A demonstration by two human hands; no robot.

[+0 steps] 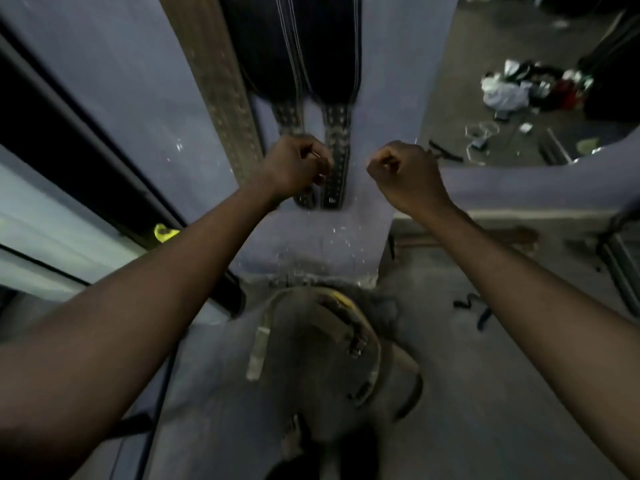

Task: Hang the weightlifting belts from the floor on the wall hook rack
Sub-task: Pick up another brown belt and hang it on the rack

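Head view looks down along two bare forearms raised toward a grey-blue wall (138,98). Left hand (294,168) is curled into a loose fist, just in front of the lower ends of two dark hanging belts (311,64); whether its fingers actually pinch a strap cannot be told through the blur. Right hand (405,174) is also closed in a fist, empty, apart from the belts and just to their right. Both belts hang with their long axes vertical, wide padded parts above and narrow perforated tongues pointing down. A perforated metal strip (221,81) runs up the wall just left of them. Below, on the floor (485,427), another belt (346,327) lies curled in a loop at the wall's foot.
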